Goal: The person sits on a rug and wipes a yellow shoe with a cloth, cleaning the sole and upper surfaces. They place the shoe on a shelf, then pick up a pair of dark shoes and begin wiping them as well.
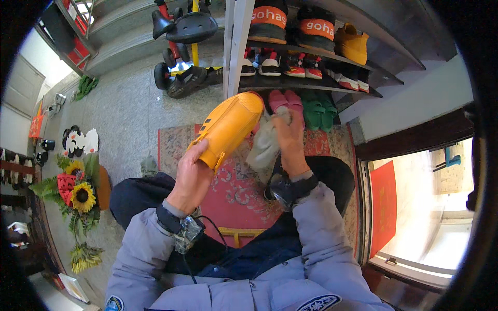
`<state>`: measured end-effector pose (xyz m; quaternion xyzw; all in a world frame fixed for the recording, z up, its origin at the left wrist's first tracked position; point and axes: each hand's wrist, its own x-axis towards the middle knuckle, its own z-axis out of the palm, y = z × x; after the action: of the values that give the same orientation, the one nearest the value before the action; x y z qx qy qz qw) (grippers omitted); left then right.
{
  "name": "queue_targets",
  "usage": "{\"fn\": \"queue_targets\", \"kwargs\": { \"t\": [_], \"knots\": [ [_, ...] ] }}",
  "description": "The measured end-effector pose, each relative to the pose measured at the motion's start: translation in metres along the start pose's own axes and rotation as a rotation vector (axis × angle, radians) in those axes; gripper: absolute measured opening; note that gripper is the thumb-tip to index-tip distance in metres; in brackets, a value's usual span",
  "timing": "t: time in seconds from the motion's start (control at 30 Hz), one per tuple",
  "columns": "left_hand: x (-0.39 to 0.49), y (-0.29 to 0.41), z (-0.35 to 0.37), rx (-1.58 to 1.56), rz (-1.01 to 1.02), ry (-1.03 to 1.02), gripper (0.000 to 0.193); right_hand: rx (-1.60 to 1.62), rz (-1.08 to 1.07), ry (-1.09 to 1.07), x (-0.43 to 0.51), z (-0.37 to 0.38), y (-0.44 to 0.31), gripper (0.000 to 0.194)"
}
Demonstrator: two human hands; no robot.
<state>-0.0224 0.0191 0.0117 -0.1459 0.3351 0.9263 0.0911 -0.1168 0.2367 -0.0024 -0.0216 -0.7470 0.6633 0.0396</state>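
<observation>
A yellow-orange shoe (pixel 233 124) with dark stripes on its side is held over the rug, its toe pointing up and to the right. My left hand (pixel 193 177) grips it at the heel end, with the thumb on the upper. Beside the shoe, to the right, my right hand (pixel 290 142) holds a pale grey-white cloth (pixel 265 145); both are somewhat blurred. Between the cloth and the shoe's toe the exact contact cannot be made out. Another yellow-orange shoe (pixel 351 42) stands on the upper shelf of the rack at the top right.
A shoe rack (pixel 367 64) holds several shoes; pink slippers (pixel 286 99) and green slippers (pixel 319 112) sit below it. A patterned red rug (pixel 241 198) lies under me. Black shoes (pixel 188 79) and a child's tricycle (pixel 173 50) stand ahead, artificial sunflowers (pixel 82 196) at left.
</observation>
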Motion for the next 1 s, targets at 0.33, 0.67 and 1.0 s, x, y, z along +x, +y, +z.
{"fn": "queue_targets", "kwargs": {
  "t": [0.33, 0.67, 1.0],
  "knots": [
    [-0.004, -0.007, 0.003, -0.079, -0.066, 0.045, 0.047, -0.548, -0.948, -0.232, -0.059, 0.075, -0.031, 0.027],
    [0.004, -0.013, -0.011, -0.014, -0.052, 0.019, 0.051, -0.587, -0.713, -0.148, -0.056, 0.05, -0.012, 0.031],
    [-0.002, -0.011, -0.012, 0.152, -0.056, 0.026, 0.05, -0.148, -0.184, 0.284, 0.014, -0.003, 0.018, 0.025]
  ]
}}
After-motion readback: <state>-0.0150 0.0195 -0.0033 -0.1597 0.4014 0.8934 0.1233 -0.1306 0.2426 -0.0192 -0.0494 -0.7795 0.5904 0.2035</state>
